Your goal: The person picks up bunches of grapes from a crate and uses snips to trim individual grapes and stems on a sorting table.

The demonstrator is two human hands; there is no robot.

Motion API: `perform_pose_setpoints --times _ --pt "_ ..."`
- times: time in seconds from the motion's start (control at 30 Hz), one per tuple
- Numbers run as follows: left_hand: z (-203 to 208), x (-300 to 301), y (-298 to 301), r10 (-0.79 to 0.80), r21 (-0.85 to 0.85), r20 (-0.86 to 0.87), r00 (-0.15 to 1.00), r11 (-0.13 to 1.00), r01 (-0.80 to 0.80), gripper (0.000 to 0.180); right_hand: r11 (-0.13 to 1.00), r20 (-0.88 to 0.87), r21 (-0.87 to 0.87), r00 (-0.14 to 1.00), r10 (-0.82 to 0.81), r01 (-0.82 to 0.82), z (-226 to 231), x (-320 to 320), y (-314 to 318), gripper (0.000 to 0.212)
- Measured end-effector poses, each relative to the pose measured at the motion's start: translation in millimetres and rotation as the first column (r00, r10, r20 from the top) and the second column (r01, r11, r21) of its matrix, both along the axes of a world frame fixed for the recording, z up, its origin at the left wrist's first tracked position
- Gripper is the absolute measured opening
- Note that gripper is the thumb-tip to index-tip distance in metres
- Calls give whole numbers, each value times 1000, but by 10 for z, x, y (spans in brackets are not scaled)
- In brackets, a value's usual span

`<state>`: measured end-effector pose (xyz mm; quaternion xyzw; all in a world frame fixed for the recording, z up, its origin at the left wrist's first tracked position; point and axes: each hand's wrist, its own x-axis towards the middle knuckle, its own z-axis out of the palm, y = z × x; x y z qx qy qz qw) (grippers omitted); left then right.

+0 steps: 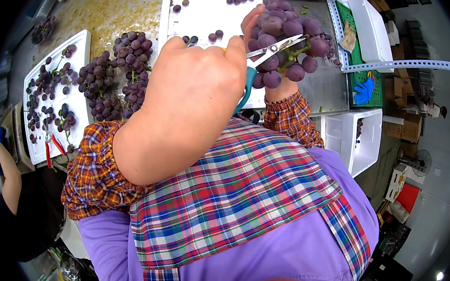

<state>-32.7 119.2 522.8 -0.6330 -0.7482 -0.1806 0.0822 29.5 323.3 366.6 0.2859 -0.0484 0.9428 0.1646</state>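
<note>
My left hand (192, 85) is closed round a pair of scissors (270, 51) with teal handles, of which one loop shows below my fingers. The silver blades lie across a bunch of purple grapes (279, 26), close to its green stem; whether they touch the stem I cannot tell. My right hand (251, 22) holds this bunch up from behind. Only some fingers and the wrist show, as the grapes hide the rest. Beneath both hands is a white tray (166, 9) with several loose grapes on it.
Grape bunches (102, 80) lie left of me, beside a white tray (86, 50) holding more bunches and red-handled snips (50, 142). To the right are a green crate (359, 80) with a blue glove (364, 92) and a white bin (375, 147). A co-worker's arm (11, 174) shows at far left.
</note>
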Motion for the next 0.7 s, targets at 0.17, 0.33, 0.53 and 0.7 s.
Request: perform_pose_setpoints --times 0.17,0.33,0.53,0.7 --pt "89 44 -25 1 14 -127 992 1000 1 36 939 200 -332 966 163 -90 162 36 -21 46" --pt "-20 43 44 -11 45 -31 999 999 13 37 987 118 109 984 -131 119 19 67 66 42" --pt "63 79 62 15 -1 -182 983 1000 -15 37 1000 3 -14 1000 7 -6 173 35 -81 41" --pt "-34 48 89 -6 31 -15 1000 999 7 35 937 -80 307 985 -150 168 50 -4 40 41"
